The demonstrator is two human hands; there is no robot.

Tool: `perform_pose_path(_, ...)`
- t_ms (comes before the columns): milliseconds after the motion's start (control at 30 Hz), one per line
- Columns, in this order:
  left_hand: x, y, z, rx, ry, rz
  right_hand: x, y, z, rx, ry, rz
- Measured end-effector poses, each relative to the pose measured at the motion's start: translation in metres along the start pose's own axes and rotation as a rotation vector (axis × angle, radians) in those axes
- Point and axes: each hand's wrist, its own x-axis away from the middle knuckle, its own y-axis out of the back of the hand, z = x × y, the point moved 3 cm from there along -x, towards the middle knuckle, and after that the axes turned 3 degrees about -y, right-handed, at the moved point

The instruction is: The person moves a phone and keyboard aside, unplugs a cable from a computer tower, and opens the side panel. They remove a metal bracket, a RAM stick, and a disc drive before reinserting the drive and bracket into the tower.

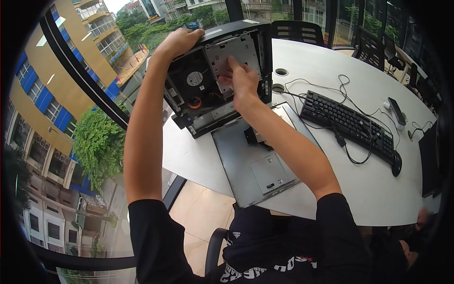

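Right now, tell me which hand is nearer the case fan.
Right. The right hand is inside the open case, fingers on the drive cage beside the fan. The left hand grips the case's top edge, above it.

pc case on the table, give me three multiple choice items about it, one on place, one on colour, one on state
1. Where is the left hand?
A. on the top edge of the pc case
B. on the keyboard
C. on the side panel

2. What colour is the keyboard?
A. white
B. black
C. red

3. What state is the case in?
A. closed
B. wrapped in plastic
C. open, with the fan showing

Answers:
1 A, the left hand grips the case's upper edge.
2 B, its keys and frame are black.
3 C, the fan and metal bracket are exposed where the right hand reaches in, and the grey panel lies flat on the table.
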Motion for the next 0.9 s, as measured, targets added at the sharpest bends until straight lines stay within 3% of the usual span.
perform_pose_path(167,0.000,-0.001,0.000,0.043,0.023,0.031,-0.008,0.006,-0.005,-0.008,0.024,0.044)
perform_pose_path(400,-0.014,-0.003,0.010,-0.075,0.019,-0.094,0.011,0.000,0.008,0.116,-0.038,-0.042)
perform_pose_path(667,-0.041,-0.008,0.030,-0.094,-0.002,-0.086,0.044,0.040,0.016,0.078,-0.150,0.163)
perform_pose_path(767,-0.046,-0.011,0.038,-0.097,-0.058,-0.070,0.058,0.065,0.046,0.251,-0.191,0.327)
perform_pose_path(833,-0.036,-0.002,0.024,-0.395,-0.107,0.084,0.069,0.086,0.070,0.419,-0.163,0.408)
perform_pose_path(900,-0.018,0.002,0.007,-0.310,-0.055,0.004,0.080,0.105,0.095,0.630,-0.078,0.432)
